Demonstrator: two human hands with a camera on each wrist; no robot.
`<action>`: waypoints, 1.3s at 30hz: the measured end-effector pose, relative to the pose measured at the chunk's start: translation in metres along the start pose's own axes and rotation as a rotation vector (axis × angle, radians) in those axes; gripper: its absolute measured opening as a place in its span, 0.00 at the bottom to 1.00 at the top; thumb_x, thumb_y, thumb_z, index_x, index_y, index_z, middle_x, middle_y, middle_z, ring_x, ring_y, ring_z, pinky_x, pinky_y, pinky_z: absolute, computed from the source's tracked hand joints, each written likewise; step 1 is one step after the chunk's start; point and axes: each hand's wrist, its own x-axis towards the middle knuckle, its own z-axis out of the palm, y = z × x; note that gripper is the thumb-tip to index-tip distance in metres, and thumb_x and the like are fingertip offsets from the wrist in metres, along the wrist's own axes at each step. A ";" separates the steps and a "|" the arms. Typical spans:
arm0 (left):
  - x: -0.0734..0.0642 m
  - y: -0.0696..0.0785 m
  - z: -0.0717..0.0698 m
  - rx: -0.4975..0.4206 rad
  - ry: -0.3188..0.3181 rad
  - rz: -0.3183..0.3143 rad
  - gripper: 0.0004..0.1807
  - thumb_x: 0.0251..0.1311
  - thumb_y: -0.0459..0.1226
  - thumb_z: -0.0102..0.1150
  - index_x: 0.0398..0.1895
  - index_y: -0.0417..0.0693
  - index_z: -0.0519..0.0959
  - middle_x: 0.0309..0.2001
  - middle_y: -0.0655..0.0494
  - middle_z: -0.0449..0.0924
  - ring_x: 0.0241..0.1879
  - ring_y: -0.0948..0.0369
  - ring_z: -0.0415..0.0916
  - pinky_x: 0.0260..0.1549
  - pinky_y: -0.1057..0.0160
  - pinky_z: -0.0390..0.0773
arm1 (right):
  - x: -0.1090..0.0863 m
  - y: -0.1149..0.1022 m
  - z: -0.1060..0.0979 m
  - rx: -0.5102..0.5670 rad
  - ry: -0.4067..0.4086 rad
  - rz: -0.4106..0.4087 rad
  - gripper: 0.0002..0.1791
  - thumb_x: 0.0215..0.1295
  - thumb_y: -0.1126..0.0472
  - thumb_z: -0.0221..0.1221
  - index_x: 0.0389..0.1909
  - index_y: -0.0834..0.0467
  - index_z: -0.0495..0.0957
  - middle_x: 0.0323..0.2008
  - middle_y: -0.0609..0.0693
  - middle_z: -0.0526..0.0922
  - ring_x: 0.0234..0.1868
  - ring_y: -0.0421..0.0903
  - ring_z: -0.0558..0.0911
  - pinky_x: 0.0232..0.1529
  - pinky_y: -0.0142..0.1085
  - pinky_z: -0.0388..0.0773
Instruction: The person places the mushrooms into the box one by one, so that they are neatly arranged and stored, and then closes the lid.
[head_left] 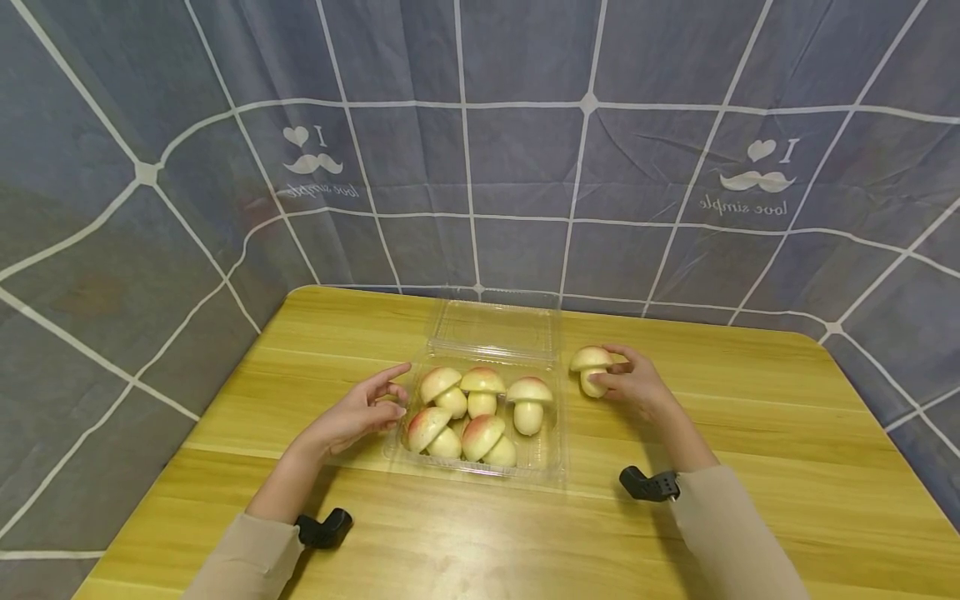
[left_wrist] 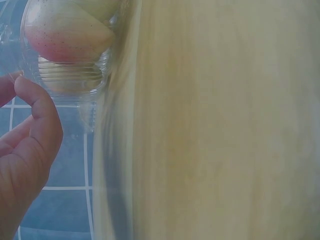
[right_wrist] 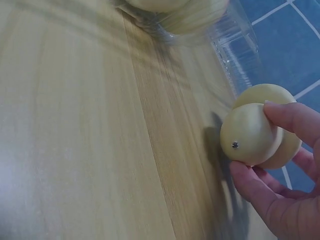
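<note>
Several yellowish, red-blushed pieces shaped like mushrooms (head_left: pixel 528 404) lie in a clear plastic clamshell box (head_left: pixel 551 471), its lid folded back. Another mushroom-shaped piece (head_left: pixel 590 361) is held to the right of the box by my right hand (head_left: pixel 637 383), pinched between thumb and fingers around its pale stem. In the right wrist view, the rounded stem end of this piece (right_wrist: pixel 247 135) shows a small dark spot. My left hand (head_left: pixel 356 421) is at the box's left rim, fingers loosely bent and thumb apart from the index finger; whether the fingertips touch the plastic cannot be told.
A yellow wood-grain table (head_left: pixel 465 542) carries the box. Behind and beside it hangs a grey-blue curtain (head_left: pixel 525 167) with white lines. The clear lid (head_left: pixel 495 325) lies open toward the table's back edge. Black camera mounts (head_left: pixel 324 529) sit at both wrists.
</note>
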 end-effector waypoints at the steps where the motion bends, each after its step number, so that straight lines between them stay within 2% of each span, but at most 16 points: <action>1: 0.000 0.000 0.000 0.000 0.000 -0.001 0.40 0.60 0.26 0.52 0.73 0.41 0.45 0.43 0.48 0.63 0.26 0.65 0.63 0.26 0.69 0.68 | -0.001 0.000 0.000 0.000 -0.001 -0.004 0.40 0.58 0.67 0.62 0.69 0.64 0.53 0.49 0.65 0.65 0.33 0.40 0.77 0.35 0.32 0.79; 9: -0.001 0.000 0.000 -0.002 0.000 -0.002 0.40 0.60 0.27 0.52 0.73 0.41 0.45 0.43 0.48 0.63 0.26 0.65 0.64 0.26 0.69 0.69 | -0.012 -0.001 0.000 0.006 -0.017 -0.023 0.40 0.58 0.66 0.62 0.69 0.64 0.53 0.50 0.65 0.64 0.35 0.41 0.76 0.38 0.35 0.79; 18: 0.000 0.000 0.001 -0.001 -0.002 -0.002 0.40 0.60 0.27 0.52 0.73 0.42 0.45 0.44 0.47 0.63 0.27 0.64 0.64 0.27 0.69 0.69 | -0.024 -0.002 0.000 0.045 -0.022 -0.045 0.39 0.57 0.67 0.62 0.68 0.64 0.54 0.51 0.66 0.63 0.34 0.42 0.78 0.38 0.36 0.79; 27: 0.000 0.002 0.001 0.009 0.009 -0.012 0.40 0.60 0.26 0.51 0.73 0.42 0.45 0.43 0.48 0.63 0.27 0.64 0.64 0.27 0.69 0.69 | -0.036 -0.013 0.003 0.052 -0.051 -0.072 0.39 0.57 0.66 0.63 0.68 0.64 0.55 0.54 0.68 0.60 0.37 0.44 0.78 0.41 0.40 0.79; 34: 0.001 0.002 0.001 0.017 0.011 -0.013 0.40 0.60 0.26 0.51 0.73 0.41 0.45 0.44 0.49 0.63 0.27 0.63 0.64 0.27 0.68 0.69 | -0.046 -0.021 0.008 0.054 -0.042 -0.103 0.38 0.55 0.68 0.63 0.66 0.65 0.58 0.52 0.67 0.64 0.37 0.44 0.77 0.42 0.44 0.79; 39: 0.001 0.002 0.001 0.014 0.015 -0.018 0.40 0.60 0.26 0.52 0.73 0.41 0.46 0.44 0.48 0.64 0.28 0.63 0.64 0.27 0.68 0.70 | -0.053 -0.025 0.013 0.051 -0.052 -0.129 0.37 0.55 0.68 0.62 0.66 0.65 0.58 0.50 0.65 0.66 0.37 0.42 0.78 0.40 0.42 0.79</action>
